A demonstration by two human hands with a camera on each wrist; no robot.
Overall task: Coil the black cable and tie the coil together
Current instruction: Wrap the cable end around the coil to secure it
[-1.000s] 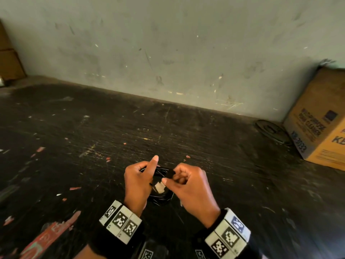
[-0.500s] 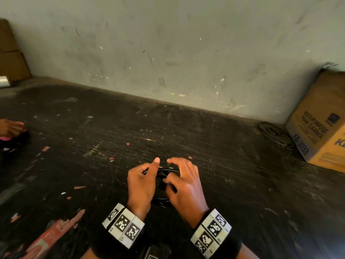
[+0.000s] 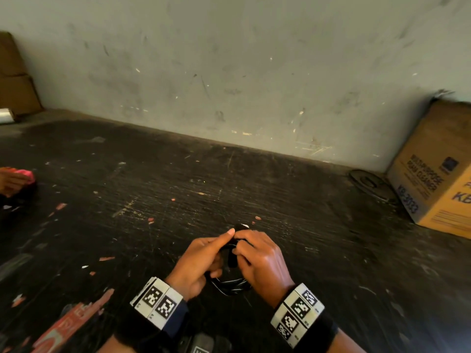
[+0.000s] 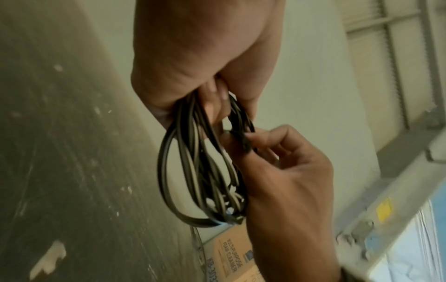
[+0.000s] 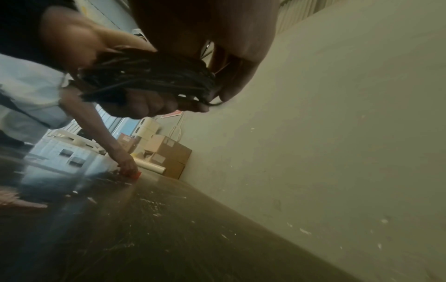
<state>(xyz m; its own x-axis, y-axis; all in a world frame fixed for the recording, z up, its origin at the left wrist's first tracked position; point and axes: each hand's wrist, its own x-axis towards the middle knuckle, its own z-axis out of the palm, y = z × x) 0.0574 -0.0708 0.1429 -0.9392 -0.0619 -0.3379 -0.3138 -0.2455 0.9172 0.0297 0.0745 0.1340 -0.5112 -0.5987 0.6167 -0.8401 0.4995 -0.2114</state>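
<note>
Left hand (image 3: 197, 263) curled round one side of the coiled black cable (image 4: 198, 171), index finger stuck out straight on top. Right hand (image 3: 262, 266) pinches a short black piece (image 4: 241, 139) at the top of the bundle between thumb and fingertips. Can't tell if it's the cable's own tail or a separate tie. Coil is held off the dark scratched tabletop (image 3: 305, 212), between both hands, loops hanging below the grip.

Step, my read: coiling done, tying in progress. The wrap is going round the bundle's waist. Next move: left hand holds the loops bunched tight while the right pulls the piece round and secures it. Slack here lets the loops spring apart.

Versus a second ago: a small pale tab showed at the coil's centre; it's now covered by the right fingers. Half a second ago the right fingers were spread out over the coil; they're now closed in a pinch, and the hands sit closer together.

Around: cardboard box (image 3: 438, 174) at right by the wall, a dark flat disc (image 3: 369, 184) beside it, another person's hand (image 3: 12, 179) with something pink at the left edge.
</note>
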